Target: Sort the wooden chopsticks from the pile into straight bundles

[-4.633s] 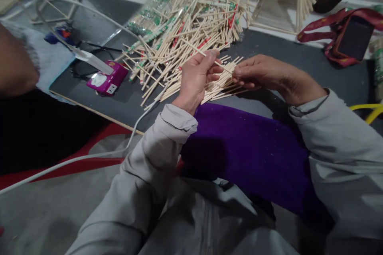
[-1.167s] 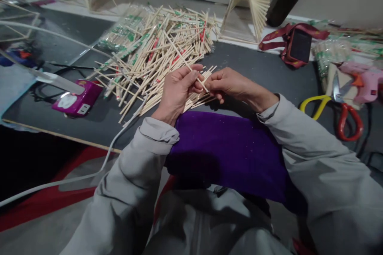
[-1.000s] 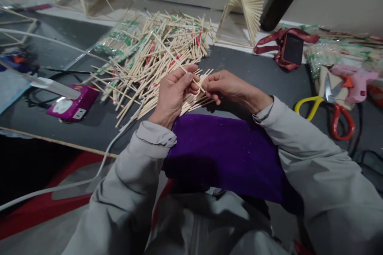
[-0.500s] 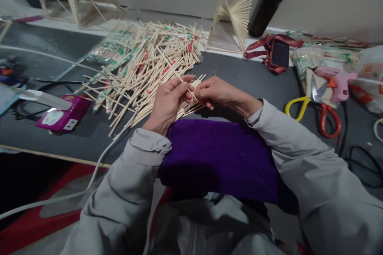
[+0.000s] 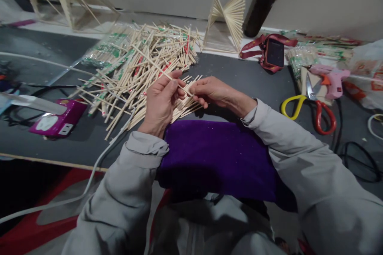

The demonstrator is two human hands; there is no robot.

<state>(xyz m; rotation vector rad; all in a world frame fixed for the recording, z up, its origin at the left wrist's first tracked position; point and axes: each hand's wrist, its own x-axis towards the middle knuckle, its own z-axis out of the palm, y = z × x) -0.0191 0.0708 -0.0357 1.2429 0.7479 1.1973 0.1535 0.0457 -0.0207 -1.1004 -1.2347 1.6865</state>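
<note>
My left hand pinches a thin wooden chopstick between thumb and fingers. The chopstick slants from the far left down to my right hand, whose thumb and forefinger close on its near end. Beneath and beyond the hands lies a big loose pile of chopsticks, some still in clear wrappers with green or red print. A smaller bunch of chopsticks lies just under the hands, partly hidden by them. Purple cloth covers the area below my wrists.
Yellow-and-red-handled scissors and a pink glue gun lie right. Behind stand a twisted stick model, a dark bottle and a phone with a strap. A purple power strip and white cable are left.
The chopstick's far end has swung left, so it lies at a flatter slant. Both hands still pinch it. The whole view has shifted slightly.
</note>
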